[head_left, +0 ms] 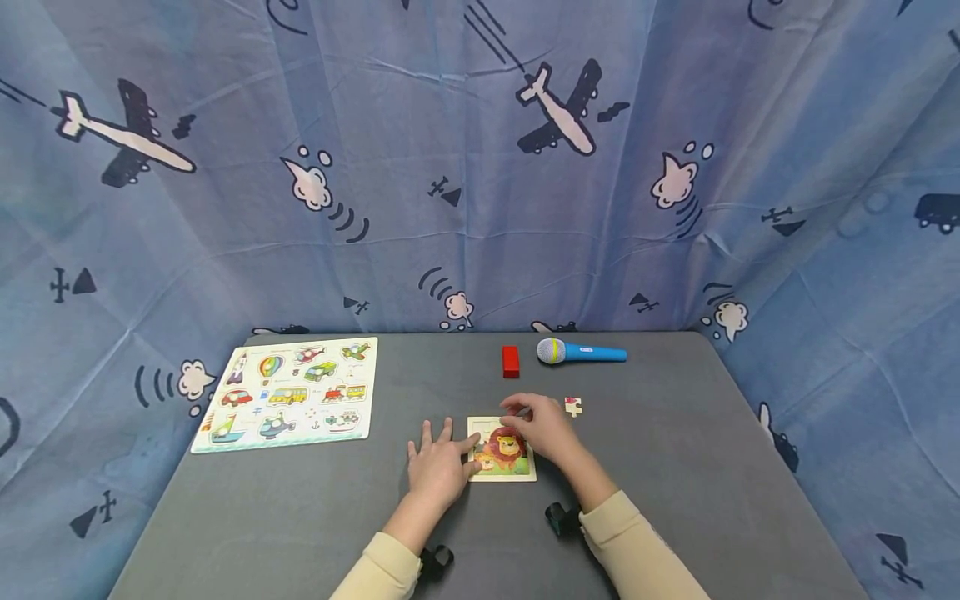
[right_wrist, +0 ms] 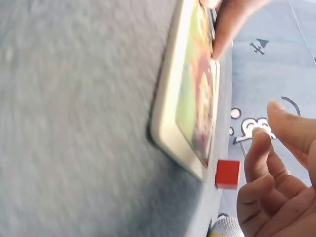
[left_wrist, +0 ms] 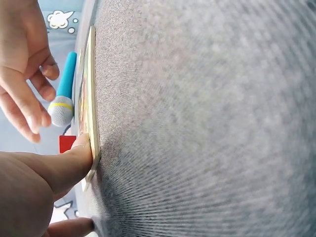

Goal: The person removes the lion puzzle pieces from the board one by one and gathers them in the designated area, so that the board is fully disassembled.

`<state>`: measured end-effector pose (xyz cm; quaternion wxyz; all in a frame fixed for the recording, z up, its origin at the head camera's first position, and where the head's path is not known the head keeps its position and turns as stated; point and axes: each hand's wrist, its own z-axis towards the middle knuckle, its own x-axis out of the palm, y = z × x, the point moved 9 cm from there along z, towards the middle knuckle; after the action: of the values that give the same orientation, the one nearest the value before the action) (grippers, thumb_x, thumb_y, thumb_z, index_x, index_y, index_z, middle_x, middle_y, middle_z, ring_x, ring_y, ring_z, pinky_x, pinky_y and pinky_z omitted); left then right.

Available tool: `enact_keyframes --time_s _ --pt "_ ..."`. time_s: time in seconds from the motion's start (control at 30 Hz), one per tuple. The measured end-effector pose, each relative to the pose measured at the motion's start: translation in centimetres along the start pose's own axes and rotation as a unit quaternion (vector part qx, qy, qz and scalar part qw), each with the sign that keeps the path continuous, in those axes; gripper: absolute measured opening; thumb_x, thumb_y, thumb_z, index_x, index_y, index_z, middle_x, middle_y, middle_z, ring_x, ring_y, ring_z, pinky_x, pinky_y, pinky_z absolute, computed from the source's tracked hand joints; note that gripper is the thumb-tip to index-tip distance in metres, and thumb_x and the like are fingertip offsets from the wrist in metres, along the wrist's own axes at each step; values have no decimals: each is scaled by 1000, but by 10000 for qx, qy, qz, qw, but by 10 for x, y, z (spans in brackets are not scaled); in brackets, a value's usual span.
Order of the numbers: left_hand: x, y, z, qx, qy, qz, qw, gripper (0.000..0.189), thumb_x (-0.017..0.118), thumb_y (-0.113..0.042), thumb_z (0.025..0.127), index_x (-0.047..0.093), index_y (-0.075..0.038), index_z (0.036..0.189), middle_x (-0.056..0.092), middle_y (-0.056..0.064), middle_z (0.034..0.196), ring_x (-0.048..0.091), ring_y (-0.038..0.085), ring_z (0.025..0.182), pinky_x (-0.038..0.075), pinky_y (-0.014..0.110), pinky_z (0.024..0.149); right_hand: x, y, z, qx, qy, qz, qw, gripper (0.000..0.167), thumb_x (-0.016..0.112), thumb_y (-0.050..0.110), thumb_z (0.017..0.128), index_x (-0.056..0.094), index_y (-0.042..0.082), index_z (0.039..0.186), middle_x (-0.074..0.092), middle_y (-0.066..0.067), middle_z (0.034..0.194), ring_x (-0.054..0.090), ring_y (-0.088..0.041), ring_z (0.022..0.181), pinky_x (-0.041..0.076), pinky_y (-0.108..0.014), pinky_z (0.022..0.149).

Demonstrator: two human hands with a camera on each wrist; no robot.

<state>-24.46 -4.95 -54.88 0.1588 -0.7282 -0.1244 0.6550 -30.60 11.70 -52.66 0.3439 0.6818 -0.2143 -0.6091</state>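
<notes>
A small framed jigsaw puzzle (head_left: 506,451) with a lion picture lies flat on the grey table. A pale bare patch shows near its upper left corner in the head view. My left hand (head_left: 437,472) rests at the puzzle's left side with fingers spread, its thumb (left_wrist: 74,160) pressing on the frame's edge. Over the puzzle's upper right hovers my right hand (head_left: 547,427), its fingers loosely bent. Nothing shows between those fingers (right_wrist: 259,153) in the right wrist view. One loose jigsaw piece (head_left: 573,407) lies just beyond the right hand.
Behind the puzzle stands a red block (head_left: 511,362), with a blue toy microphone (head_left: 582,351) to its right. A large picture board of vehicles (head_left: 288,393) lies at the table's back left. A blue patterned curtain (head_left: 465,167) hangs along the table's back edge.
</notes>
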Motion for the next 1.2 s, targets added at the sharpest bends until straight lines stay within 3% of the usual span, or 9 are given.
enact_keyframes --time_s 0.2,0.57,0.77,1.03,1.2 --pt "0 1 0 -38 30 -17 10000 48 76 -44 86 68 -36 133 45 15 156 28 47 150 28 70 113 16 1 3 105 284 -81 9995 21 77 21 91 77 16 111 70 2 96 58 -14 76 52 -30 68" --pt "1 2 0 -46 49 -51 10000 49 75 -45 86 67 -38 134 44 14 157 27 46 150 28 70 113 39 4 7 -197 581 -690 9957 15 78 20 89 78 18 104 63 4 84 54 -12 74 47 -30 66" --pt "1 2 0 -19 51 -85 9999 49 76 -45 85 67 -38 133 45 15 157 27 46 150 28 71 112 42 6 7 -157 521 -1004 9935 11 81 21 87 78 19 97 59 4 81 53 -11 74 46 -30 67" --pt "0 2 1 -7 32 -71 10000 49 76 -44 86 67 -38 134 45 14 157 27 46 150 28 71 112 42 6 7 10 577 -973 9936 9 81 20 87 76 18 94 56 2 81 52 -14 75 43 -31 66" --pt "-1 2 0 24 -11 -72 10000 49 76 -44 85 68 -37 133 46 15 156 28 47 149 28 72 112 42 2 7 137 557 -877 9945 9 81 20 87 74 20 91 58 -1 91 53 -16 81 47 -34 72"
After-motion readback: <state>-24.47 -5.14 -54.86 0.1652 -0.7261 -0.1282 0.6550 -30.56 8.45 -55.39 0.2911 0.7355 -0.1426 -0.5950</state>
